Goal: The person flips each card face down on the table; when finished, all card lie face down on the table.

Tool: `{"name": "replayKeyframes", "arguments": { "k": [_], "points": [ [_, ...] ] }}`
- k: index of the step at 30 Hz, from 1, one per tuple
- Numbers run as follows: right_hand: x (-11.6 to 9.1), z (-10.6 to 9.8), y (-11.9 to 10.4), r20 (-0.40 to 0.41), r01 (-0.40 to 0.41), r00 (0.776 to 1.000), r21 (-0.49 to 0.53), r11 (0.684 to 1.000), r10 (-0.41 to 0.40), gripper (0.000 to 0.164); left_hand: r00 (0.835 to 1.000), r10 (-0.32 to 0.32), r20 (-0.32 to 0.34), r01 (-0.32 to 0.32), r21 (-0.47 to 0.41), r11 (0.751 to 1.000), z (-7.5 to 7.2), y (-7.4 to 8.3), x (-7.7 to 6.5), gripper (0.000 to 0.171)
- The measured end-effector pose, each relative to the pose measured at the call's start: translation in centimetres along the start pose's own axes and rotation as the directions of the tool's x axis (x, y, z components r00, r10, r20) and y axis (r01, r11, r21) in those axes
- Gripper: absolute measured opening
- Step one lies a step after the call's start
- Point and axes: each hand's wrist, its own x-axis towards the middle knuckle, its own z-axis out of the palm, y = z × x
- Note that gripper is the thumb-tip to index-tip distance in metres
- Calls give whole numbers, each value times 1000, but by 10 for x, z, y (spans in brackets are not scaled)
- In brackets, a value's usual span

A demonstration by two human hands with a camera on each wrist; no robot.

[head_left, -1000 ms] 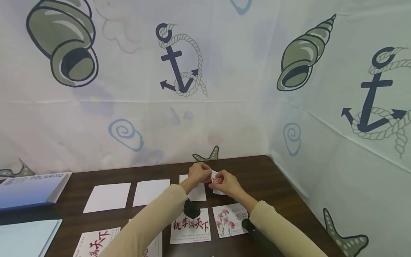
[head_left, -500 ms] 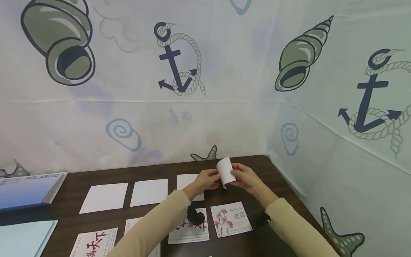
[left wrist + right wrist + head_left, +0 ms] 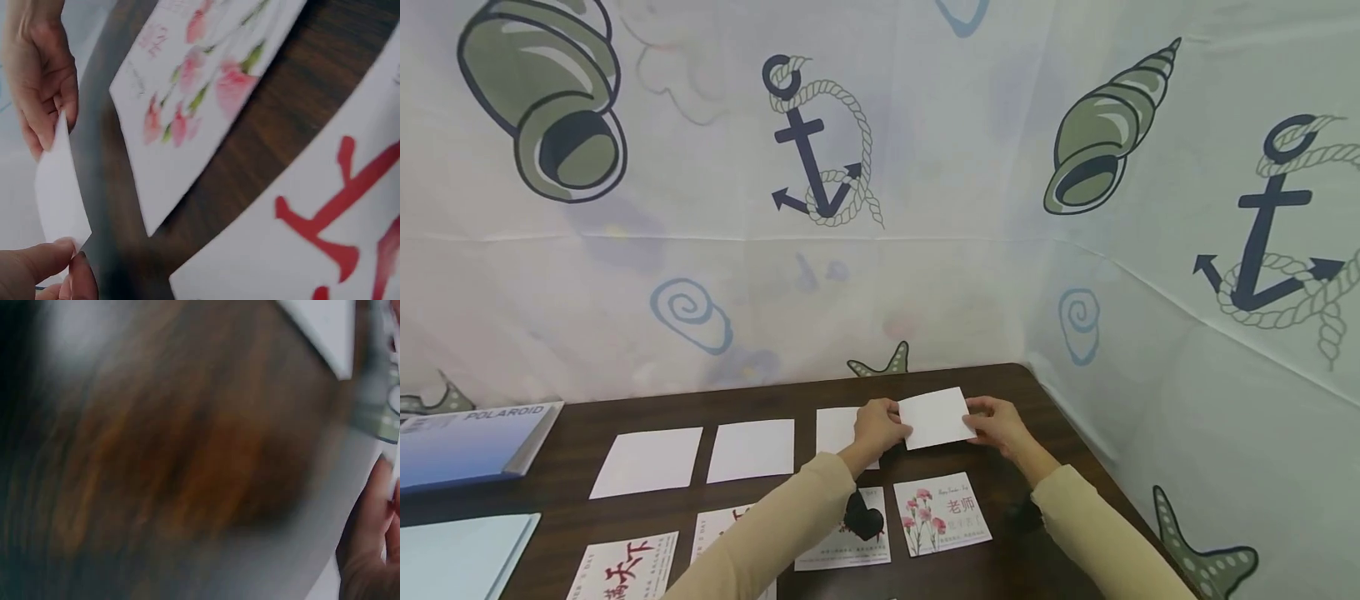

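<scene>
A white card (image 3: 935, 418), its blank face toward me, is held over the far right of the table between both hands. My left hand (image 3: 880, 425) pinches its left edge, thumb on the near face; the left wrist view shows this thumb (image 3: 53, 257) at the card's corner. The right hand (image 3: 1002, 427) pinches the opposite edge. Just in front of it lies a card with pink carnations and red characters (image 3: 942, 514). Left of that, a card with red brush lettering (image 3: 876, 550) is partly hidden by the left forearm. The right wrist view is blurred, with the right hand (image 3: 372, 537) at its edge.
Blank white cards (image 3: 750, 451) lie in a row along the back of the dark wooden table (image 3: 977, 379). More red-lettered cards (image 3: 625, 567) lie in front. A blue POLAROID box (image 3: 467, 446) and a pale blue flat item (image 3: 463, 554) are at left. A patterned curtain (image 3: 940, 283) hangs behind.
The card was bent between the hands with its print partly showing, then curled upright. Now it is spread flat, blank side toward me, and the right hand has moved right.
</scene>
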Motion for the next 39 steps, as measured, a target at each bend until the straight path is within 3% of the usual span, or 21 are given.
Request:
{"name": "replayKeyframes", "arguments": {
  "k": [4, 8, 19, 26, 29, 33, 36, 39],
  "points": [
    [0, 6, 6, -73, 6, 997, -241, 971, -24, 31, 998, 56, -15, -54, 116, 992, 3, -3, -2, 37],
    [1, 10, 7, -99, 7, 994, -358, 934, -45, 29, 997, 76, -24, -70, 174, 982, 5, -3, -2, 33],
    [0, 18, 3, -113, 26, 989, -512, 858, -98, 26, 998, 47, -37, -36, 255, 966, 6, 0, -1, 22],
    [-1, 25, 1, -110, 44, 985, -570, 820, -129, 26, 991, 130, -33, -108, 375, 921, 2, 1, -5, 22],
    [-4, 30, 1, -108, 41, 986, -574, 818, -126, 26, 988, 146, -42, -116, 407, 906, -1, -1, -9, 21],
    [-11, 29, 0, -88, 39, 991, -537, 842, -102, 28, 990, 136, -30, -112, 402, 909, -5, 0, -14, 18],
    [-14, 25, -11, -97, 87, 983, -497, 863, -155, 28, 988, 153, -8, -140, 350, 926, -14, 9, -15, 27],
    [-18, 28, -33, -119, 175, 961, -436, 883, -249, 25, 985, 169, 15, -168, 238, 957, -33, 20, -16, 38]
  ]
}}
